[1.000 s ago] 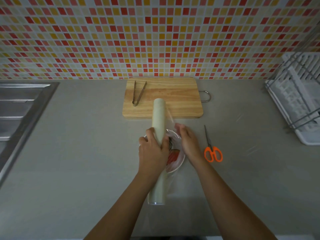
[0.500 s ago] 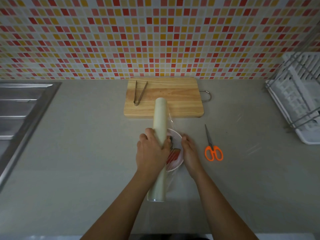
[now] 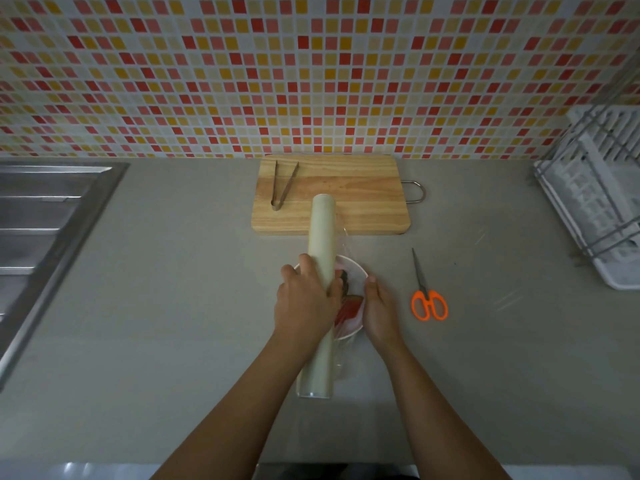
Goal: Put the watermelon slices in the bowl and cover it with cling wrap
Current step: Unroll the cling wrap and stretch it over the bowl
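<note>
Head view, looking down on a grey countertop (image 3: 173,306). Left hand (image 3: 306,303) wrapped around the middle of the cling wrap roll (image 3: 320,292), fingers curled over the top, thumb on the right side; roll held lengthwise over the left part of the bowl (image 3: 356,271), far end reaching above the near edge of the cutting board (image 3: 367,202), near end pointing back toward the body. Right hand (image 3: 379,311) pressed against the right rim of the bowl, fingers partly curled, thumb up at the rim; apparently pinning clear film there, though the film itself hard to make out. Watermelon slices (image 3: 348,308) inside the bowl, red flesh and dark rind showing between the two hands. Thin sheet of wrap faintly visible from the roll across the bowl and down past its near side.

Tongs (image 3: 282,187) lying on the left part of the cutting board, well apart from the hands. Orange-handled scissors (image 3: 427,292) flat on the counter just right of the right hand, blades pointing away. Sink (image 3: 45,216) along the left edge, dish rack (image 3: 595,202) at the far right, tiled wall (image 3: 311,74) behind the board. Wide bare counter to the left of the bowl and toward the near edge; narrower free strip between scissors and rack.
</note>
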A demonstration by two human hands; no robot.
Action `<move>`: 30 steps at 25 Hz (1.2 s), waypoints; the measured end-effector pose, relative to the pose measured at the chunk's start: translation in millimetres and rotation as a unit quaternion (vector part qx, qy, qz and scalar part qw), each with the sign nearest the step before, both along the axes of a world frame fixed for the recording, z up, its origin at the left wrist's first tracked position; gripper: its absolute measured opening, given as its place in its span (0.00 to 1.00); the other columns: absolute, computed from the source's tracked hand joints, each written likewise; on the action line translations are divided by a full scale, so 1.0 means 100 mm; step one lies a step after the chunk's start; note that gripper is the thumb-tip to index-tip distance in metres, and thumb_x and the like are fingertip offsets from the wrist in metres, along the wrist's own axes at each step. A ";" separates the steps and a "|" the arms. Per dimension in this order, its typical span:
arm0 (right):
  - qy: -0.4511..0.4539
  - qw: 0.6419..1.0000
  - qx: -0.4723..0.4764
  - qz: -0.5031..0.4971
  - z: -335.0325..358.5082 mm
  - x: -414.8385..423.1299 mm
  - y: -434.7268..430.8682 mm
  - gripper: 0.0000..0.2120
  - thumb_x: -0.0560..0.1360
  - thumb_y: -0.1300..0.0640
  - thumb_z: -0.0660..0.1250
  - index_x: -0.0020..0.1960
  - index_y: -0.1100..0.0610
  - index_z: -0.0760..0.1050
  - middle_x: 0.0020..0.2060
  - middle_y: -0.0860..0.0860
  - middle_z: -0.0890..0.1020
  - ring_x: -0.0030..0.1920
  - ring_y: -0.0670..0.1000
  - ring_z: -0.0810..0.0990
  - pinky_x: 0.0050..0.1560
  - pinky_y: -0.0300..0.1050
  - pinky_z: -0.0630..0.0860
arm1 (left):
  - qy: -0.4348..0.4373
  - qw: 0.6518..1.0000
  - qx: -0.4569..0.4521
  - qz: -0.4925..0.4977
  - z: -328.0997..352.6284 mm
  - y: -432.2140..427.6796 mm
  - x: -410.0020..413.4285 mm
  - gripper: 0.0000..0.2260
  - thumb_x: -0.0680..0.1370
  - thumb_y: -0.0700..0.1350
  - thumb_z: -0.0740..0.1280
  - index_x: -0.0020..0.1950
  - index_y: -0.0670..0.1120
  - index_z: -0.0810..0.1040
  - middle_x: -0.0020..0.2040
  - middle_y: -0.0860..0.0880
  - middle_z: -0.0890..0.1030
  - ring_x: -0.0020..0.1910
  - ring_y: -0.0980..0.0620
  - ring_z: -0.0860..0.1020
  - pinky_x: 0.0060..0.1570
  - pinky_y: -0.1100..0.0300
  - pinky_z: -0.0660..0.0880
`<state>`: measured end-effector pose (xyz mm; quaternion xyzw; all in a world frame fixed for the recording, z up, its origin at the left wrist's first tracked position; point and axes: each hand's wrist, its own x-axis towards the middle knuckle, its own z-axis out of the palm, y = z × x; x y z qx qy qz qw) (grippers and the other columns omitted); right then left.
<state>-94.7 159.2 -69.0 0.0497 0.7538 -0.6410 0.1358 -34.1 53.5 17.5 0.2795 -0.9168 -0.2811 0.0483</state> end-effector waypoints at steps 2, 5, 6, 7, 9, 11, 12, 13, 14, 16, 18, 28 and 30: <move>0.009 1.000 0.015 -0.002 0.03 0.01 0.00 0.18 0.81 0.54 0.53 0.36 0.50 0.75 0.36 0.45 0.79 0.40 0.47 0.77 0.43 0.42 0.73 | -0.006 1.000 -0.024 0.004 0.02 -0.04 0.02 0.20 0.77 0.56 0.62 0.59 0.41 0.68 0.51 0.40 0.72 0.47 0.38 0.75 0.41 0.53 0.67; 0.015 0.999 0.035 0.001 0.04 0.01 0.00 0.18 0.81 0.54 0.53 0.35 0.52 0.73 0.34 0.43 0.78 0.37 0.43 0.75 0.38 0.37 0.71 | -0.014 0.996 -0.092 0.007 0.06 -0.09 0.06 0.19 0.79 0.52 0.58 0.65 0.44 0.64 0.49 0.40 0.76 0.49 0.40 0.74 0.38 0.53 0.67; 0.012 0.999 0.038 0.001 0.04 0.01 0.01 0.18 0.81 0.54 0.53 0.35 0.52 0.73 0.34 0.44 0.78 0.37 0.44 0.75 0.39 0.38 0.71 | -0.017 0.995 -0.100 0.006 0.07 -0.08 0.08 0.18 0.79 0.51 0.55 0.67 0.46 0.62 0.49 0.41 0.76 0.49 0.40 0.74 0.37 0.53 0.67; 0.011 0.999 0.040 0.001 0.05 0.01 0.00 0.18 0.81 0.54 0.53 0.35 0.52 0.74 0.35 0.45 0.78 0.38 0.44 0.75 0.39 0.39 0.71 | -0.024 0.994 -0.107 0.005 0.07 -0.06 0.10 0.18 0.80 0.50 0.53 0.69 0.47 0.61 0.50 0.40 0.77 0.49 0.40 0.74 0.37 0.53 0.68; 0.017 0.999 0.047 -0.001 0.05 0.01 0.00 0.17 0.81 0.54 0.53 0.37 0.53 0.74 0.35 0.46 0.78 0.38 0.46 0.75 0.39 0.40 0.70 | -0.046 0.990 -0.136 -0.001 0.05 0.00 0.11 0.19 0.81 0.50 0.51 0.72 0.47 0.59 0.53 0.40 0.75 0.49 0.41 0.74 0.38 0.54 0.67; 0.020 0.998 0.052 -0.003 0.06 0.01 0.00 0.17 0.81 0.54 0.53 0.38 0.53 0.74 0.35 0.46 0.78 0.39 0.47 0.76 0.38 0.40 0.71 | -0.074 0.985 -0.155 -0.011 0.03 0.04 0.13 0.24 0.80 0.55 0.51 0.73 0.46 0.56 0.58 0.41 0.71 0.50 0.41 0.73 0.39 0.55 0.66; 0.016 0.999 0.051 -0.002 0.06 0.01 0.00 0.17 0.81 0.53 0.53 0.38 0.53 0.75 0.36 0.46 0.79 0.40 0.47 0.76 0.39 0.41 0.71 | -0.088 0.986 -0.142 -0.010 0.03 0.05 0.15 0.28 0.79 0.60 0.52 0.74 0.47 0.54 0.59 0.41 0.69 0.50 0.41 0.73 0.40 0.54 0.68; 0.011 0.999 0.048 -0.001 0.07 0.01 0.00 0.17 0.81 0.53 0.53 0.38 0.52 0.75 0.37 0.46 0.79 0.40 0.46 0.77 0.40 0.41 0.71 | -0.097 0.989 -0.114 -0.006 0.04 0.04 0.16 0.31 0.77 0.62 0.55 0.74 0.48 0.53 0.58 0.41 0.68 0.51 0.40 0.74 0.41 0.54 0.69; 0.008 0.999 0.046 0.000 0.07 0.00 0.00 0.17 0.81 0.53 0.53 0.38 0.52 0.75 0.37 0.45 0.80 0.40 0.46 0.78 0.41 0.41 0.72 | -0.096 0.992 -0.083 -0.002 0.05 0.00 0.18 0.31 0.77 0.62 0.58 0.74 0.49 0.53 0.57 0.40 0.67 0.52 0.39 0.74 0.42 0.52 0.71; 0.008 0.999 0.047 0.005 0.07 -0.01 0.01 0.17 0.81 0.53 0.53 0.37 0.52 0.75 0.38 0.45 0.80 0.40 0.45 0.78 0.43 0.41 0.72 | -0.067 0.997 -0.044 0.004 0.05 -0.09 0.22 0.28 0.77 0.56 0.61 0.73 0.47 0.56 0.55 0.40 0.68 0.51 0.37 0.75 0.43 0.50 0.71; 0.002 0.999 0.045 0.015 0.08 -0.01 0.02 0.18 0.81 0.53 0.53 0.38 0.51 0.75 0.38 0.44 0.80 0.40 0.42 0.78 0.42 0.38 0.73 | -0.031 0.999 -0.032 0.021 0.04 -0.20 0.25 0.23 0.78 0.52 0.60 0.69 0.43 0.60 0.53 0.39 0.71 0.49 0.36 0.76 0.43 0.51 0.70; -0.003 0.998 0.066 0.002 0.12 -0.08 0.06 0.17 0.81 0.52 0.52 0.50 0.58 0.78 0.45 0.52 0.79 0.46 0.51 0.77 0.47 0.41 0.68 | -0.003 0.956 0.287 0.064 -0.04 -0.60 0.43 0.19 0.81 0.58 0.49 0.69 0.53 0.60 0.61 0.43 0.74 0.52 0.47 0.76 0.52 0.49 0.74; -0.002 0.997 0.073 0.003 0.13 -0.11 0.08 0.19 0.81 0.52 0.52 0.52 0.61 0.77 0.46 0.53 0.79 0.46 0.51 0.76 0.47 0.41 0.67 | -0.001 0.942 0.327 0.068 -0.05 -0.61 0.48 0.27 0.73 0.68 0.58 0.66 0.56 0.60 0.56 0.47 0.76 0.50 0.50 0.78 0.49 0.50 0.76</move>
